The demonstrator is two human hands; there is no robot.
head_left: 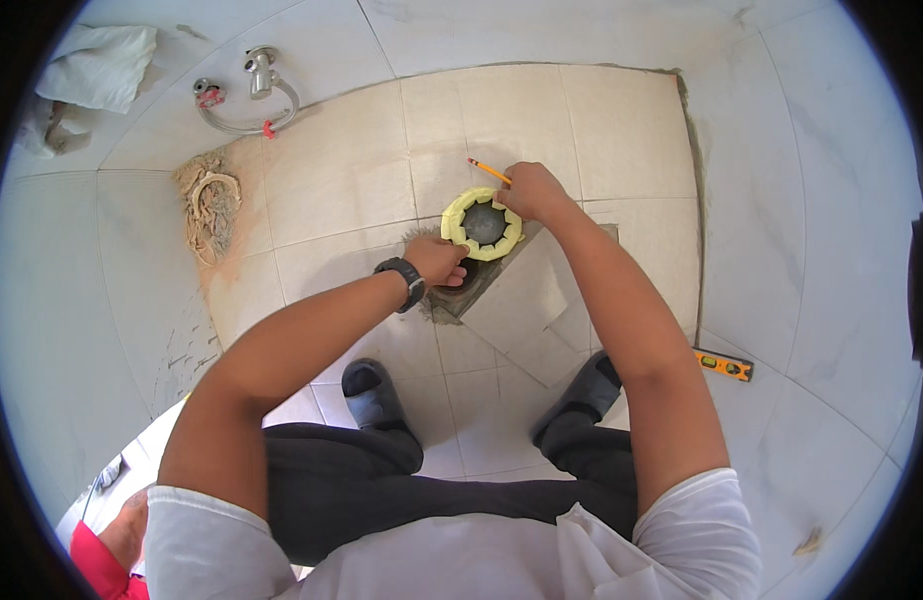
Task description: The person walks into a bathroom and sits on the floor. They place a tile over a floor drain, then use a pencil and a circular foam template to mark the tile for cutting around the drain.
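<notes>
A pale yellow ring (452, 221), with a notched inner edge around a dark grey middle, is held over the floor in front of me. My left hand (434, 261) pinches its lower left rim between thumb and fingers. At the upper right rim is my right hand (534, 194), its fingers closed around an orange pencil (491, 172) and touching the ring. The pencil's eraser end points up and left. Partly under the ring and my left hand, a dark round hole (466, 278) sits in a rough cement patch.
Cut tile pieces (526, 295) lie right of the hole. An orange spirit level (723, 365) rests at the right. A chrome valve with a hose (262, 75) is on the far wall; rubble (209, 205) lies at the left corner. A person in a red sleeve (99, 560) is lower left.
</notes>
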